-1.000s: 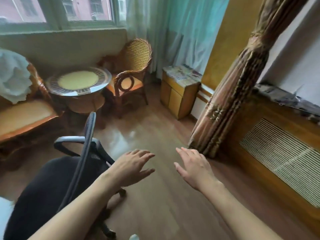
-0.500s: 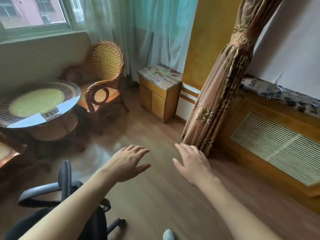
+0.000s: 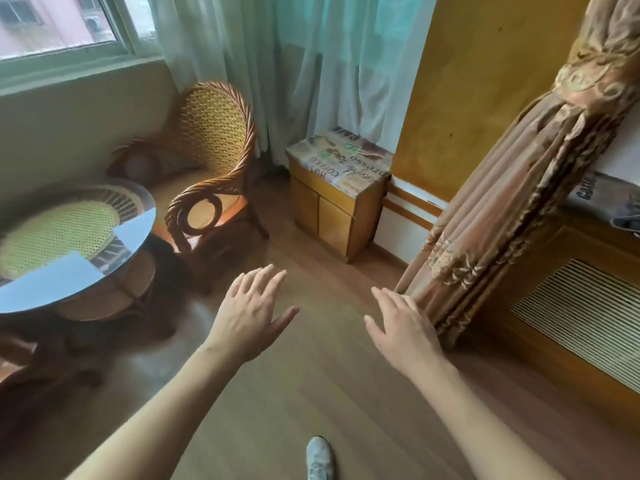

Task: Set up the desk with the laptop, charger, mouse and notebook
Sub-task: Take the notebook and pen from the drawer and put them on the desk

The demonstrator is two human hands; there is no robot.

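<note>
Both hands, left and right, hover spread and empty over bare wooden floor at centre frame. Round glass surface lower left, perhaps bare; laptop, charger, mouse, notebook nowhere visible.

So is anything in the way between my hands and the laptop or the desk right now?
That can't be judged: no laptop, charger, mouse, notebook or desk shows in this view. The left hand and right hand are both open and empty above bare wooden floor, with a wicker chair and small cabinet further ahead.
</note>
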